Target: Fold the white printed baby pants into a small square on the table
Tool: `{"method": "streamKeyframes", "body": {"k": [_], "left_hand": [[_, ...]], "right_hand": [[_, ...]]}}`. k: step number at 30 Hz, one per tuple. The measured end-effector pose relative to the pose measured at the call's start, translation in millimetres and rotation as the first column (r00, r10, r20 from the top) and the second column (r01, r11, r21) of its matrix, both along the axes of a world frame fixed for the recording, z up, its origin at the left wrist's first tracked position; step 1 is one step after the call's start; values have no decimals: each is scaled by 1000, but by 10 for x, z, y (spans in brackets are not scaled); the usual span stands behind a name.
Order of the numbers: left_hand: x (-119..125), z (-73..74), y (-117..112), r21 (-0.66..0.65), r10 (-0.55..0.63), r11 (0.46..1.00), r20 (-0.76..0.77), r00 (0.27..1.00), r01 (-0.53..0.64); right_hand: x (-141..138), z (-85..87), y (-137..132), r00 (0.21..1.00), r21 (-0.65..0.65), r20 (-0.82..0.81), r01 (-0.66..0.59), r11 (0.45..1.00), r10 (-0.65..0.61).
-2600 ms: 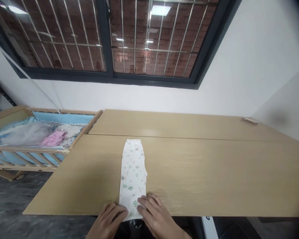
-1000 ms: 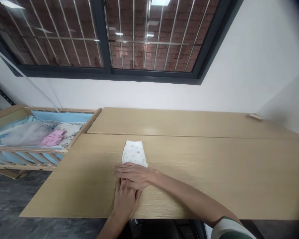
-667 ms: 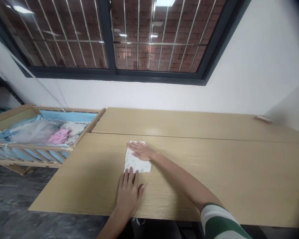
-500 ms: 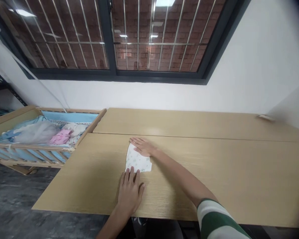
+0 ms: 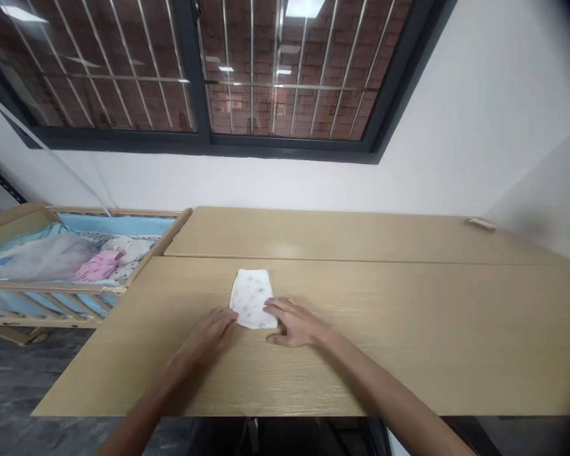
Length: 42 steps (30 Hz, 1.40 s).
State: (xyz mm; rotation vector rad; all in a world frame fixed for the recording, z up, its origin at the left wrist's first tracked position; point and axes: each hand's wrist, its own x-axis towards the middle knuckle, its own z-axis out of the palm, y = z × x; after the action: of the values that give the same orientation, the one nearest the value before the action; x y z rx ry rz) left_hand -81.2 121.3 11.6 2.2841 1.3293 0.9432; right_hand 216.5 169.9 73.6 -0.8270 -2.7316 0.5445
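A small white cloth (image 5: 251,297) with a fine greenish print lies flat on the wooden table, narrower at its far end. At its lower left corner is my left hand (image 5: 218,324), fingers held together and closed on the edge. My right hand (image 5: 295,323) rests at the right edge, fingertips on the fabric and the thumb spread apart below. Whether the cloth is one layer or folded I cannot tell.
The wooden table top (image 5: 384,329) has a seam running along it. To the left stands a wooden crib (image 5: 52,294) with blue lining, holding a pink cloth (image 5: 99,265) and pale bedding. A small flat object (image 5: 481,223) lies at the far right. A barred window is ahead.
My right hand has come down from the cloth's far end to its right edge. My left hand has shifted to the lower left corner. The cloth now lies more squarely, and the view has turned slightly right.
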Motion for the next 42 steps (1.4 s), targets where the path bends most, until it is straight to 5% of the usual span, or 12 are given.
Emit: {"method": "streamKeyframes", "body": {"k": [4, 11, 18, 25, 30, 33, 39, 42], "left_hand": [[-3, 91, 238, -206, 141, 973, 157, 978, -107], [-18, 172, 702, -281, 192, 952, 241, 951, -121], [249, 55, 1044, -287, 454, 874, 188, 871, -393], [331, 43, 983, -147, 551, 830, 67, 832, -538], [575, 150, 940, 37, 375, 927, -1, 927, -374], [687, 85, 959, 68, 236, 971, -169, 957, -228], [477, -211, 861, 90, 223, 974, -275, 935, -206], [309, -248, 831, 133, 220, 974, -358, 907, -184]], "right_hand": [[-73, -132, 138, 977, -125, -125, 159, 979, -175], [-295, -269, 697, 816, -302, -279, 426, 853, -506], [-533, -453, 1101, 723, -141, -409, 552, 822, -556], [-601, -489, 1163, 740, -51, -381, 582, 811, -555], [-741, -385, 966, 931, 189, -214, 337, 922, -297], [-773, -394, 910, 981, 199, -48, 194, 961, -188], [-456, -468, 940, 976, 134, 10, 215, 967, -218], [-262, -461, 923, 969, 91, 20, 244, 966, -247]]}}
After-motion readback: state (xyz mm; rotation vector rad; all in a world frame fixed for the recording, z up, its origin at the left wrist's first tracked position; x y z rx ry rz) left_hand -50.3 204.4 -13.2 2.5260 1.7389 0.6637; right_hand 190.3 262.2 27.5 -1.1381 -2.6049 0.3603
